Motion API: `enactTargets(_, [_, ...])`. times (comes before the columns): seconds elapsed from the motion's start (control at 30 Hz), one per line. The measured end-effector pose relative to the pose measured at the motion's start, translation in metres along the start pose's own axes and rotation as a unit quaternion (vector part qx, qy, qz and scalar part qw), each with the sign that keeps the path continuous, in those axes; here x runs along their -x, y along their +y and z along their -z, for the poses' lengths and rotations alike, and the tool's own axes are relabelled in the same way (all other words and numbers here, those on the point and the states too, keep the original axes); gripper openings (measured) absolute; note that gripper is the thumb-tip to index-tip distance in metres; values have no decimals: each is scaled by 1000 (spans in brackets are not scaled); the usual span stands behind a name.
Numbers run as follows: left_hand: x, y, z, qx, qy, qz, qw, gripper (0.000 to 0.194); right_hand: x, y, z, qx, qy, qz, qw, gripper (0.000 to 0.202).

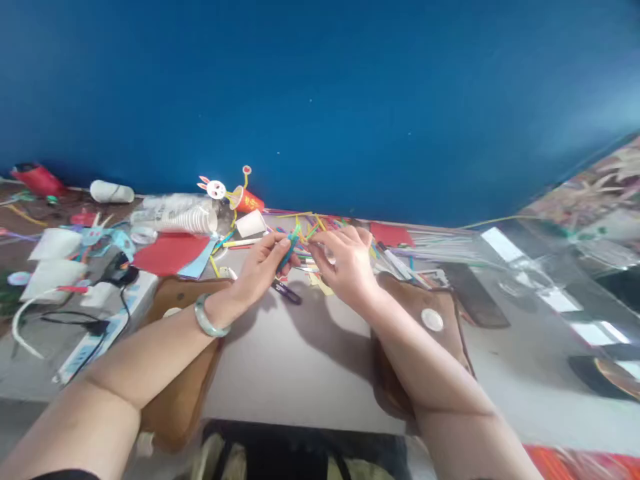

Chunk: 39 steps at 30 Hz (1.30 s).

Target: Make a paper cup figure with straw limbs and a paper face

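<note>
Above the middle of the table, my left hand (267,261) is closed around a teal drinking straw (289,252), a jade-coloured bangle (207,317) on its wrist. Bright green (297,231) shows at the straw's upper end. Close by on the right, my right hand (345,263) has thumb and forefinger pinched at a thin green piece (313,231); it looks like a straw, but its lower end is hidden by the fingers. Scissors with dark handles (287,292) lie below the left hand. Behind both hands are loose coloured straws and sticks.
Stacked cups (187,217), a decorated red cup (250,200) with a paper rabbit face (216,189), and red paper (167,253) are at left. A power strip (117,327) with cables lies nearer. Brown pads (185,373) flank the middle; a clear plastic box (565,280) stands right.
</note>
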<state>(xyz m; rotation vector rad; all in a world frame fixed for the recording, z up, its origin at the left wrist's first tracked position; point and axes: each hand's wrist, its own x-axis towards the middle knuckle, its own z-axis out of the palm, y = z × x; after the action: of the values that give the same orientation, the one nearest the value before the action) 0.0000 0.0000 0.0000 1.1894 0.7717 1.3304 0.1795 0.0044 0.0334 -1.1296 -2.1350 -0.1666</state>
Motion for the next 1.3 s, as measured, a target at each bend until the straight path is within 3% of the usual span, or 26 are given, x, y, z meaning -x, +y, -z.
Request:
enactTargets(0.57, [2,4,-1,43,-52,47,997,37,-2,7,-7,-42,0,-17,999,10])
enactTargets(1.0, [-2,10,2,76,-88,166,979,43,-2,4,-6,-69,10,11,998,9])
enactTargets(1.3, [0,10,0,68,-104,120,985,27,-1,0,-4,-73,18,10,997,8])
